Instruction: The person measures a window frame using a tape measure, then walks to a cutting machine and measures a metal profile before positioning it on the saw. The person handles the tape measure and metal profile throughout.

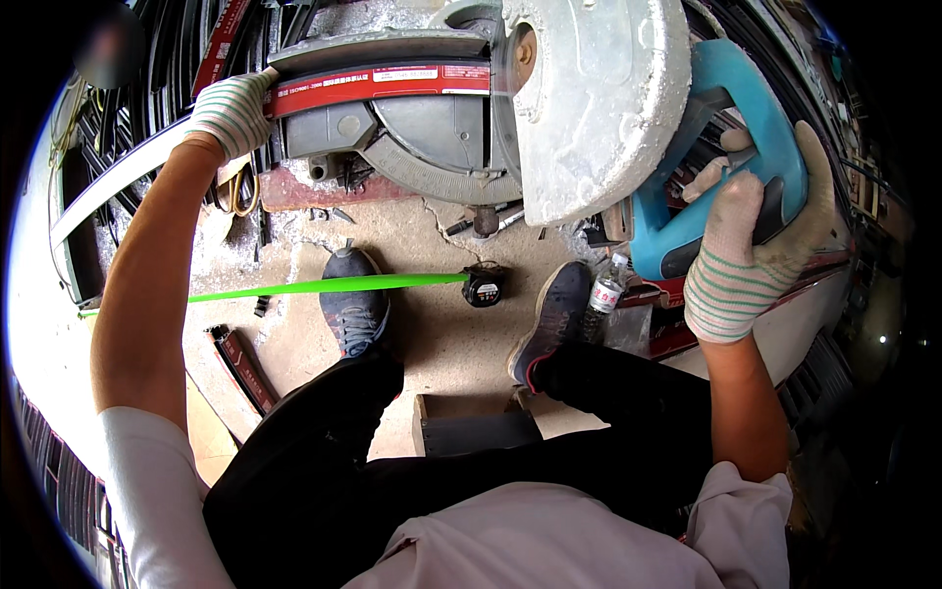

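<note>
A miter saw stands in front of me, with a dusty, pale blade guard (603,108) and a grey base (432,128). My right hand (751,236), in a white glove with green stripes, wraps round the saw's blue handle (677,167). My left hand (231,113), gloved alike, is closed on a long profile strip (378,86) faced with red film. The strip lies along the saw's fence (383,47), and its white length runs out to the left under my wrist. At its right end it meets the guard, which hides the blade's lower edge.
On the floor between my shoes sits a black tape measure (483,285), its green blade (324,286) drawn out left. A plastic bottle (604,287) stands by my right shoe (559,309). Dark profiles (162,69) crowd the back left; a short red-faced offcut (242,368) lies nearer.
</note>
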`<action>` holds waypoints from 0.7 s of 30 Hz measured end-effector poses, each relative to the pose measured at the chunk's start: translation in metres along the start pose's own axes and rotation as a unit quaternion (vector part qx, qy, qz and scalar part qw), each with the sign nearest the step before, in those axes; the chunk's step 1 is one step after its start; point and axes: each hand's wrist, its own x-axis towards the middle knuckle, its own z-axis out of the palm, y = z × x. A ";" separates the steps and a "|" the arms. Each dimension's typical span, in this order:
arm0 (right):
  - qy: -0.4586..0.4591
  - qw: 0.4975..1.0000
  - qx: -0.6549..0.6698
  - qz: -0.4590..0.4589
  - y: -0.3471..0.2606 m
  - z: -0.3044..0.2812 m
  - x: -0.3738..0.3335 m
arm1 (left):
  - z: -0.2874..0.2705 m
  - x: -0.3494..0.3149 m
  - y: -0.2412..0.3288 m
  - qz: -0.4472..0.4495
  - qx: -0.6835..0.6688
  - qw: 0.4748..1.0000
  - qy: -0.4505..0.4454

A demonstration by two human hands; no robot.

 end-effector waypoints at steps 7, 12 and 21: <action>-0.022 1.000 0.012 -0.011 0.002 -0.003 0.001 | 0.001 0.001 -0.001 -0.001 0.006 1.000 0.002; -0.005 0.999 0.039 0.004 0.000 -0.001 -0.001 | 0.005 0.000 -0.003 0.000 0.000 1.000 0.017; 0.002 0.999 0.034 -0.017 0.003 0.000 0.000 | 0.004 0.001 -0.002 -0.006 0.012 1.000 0.001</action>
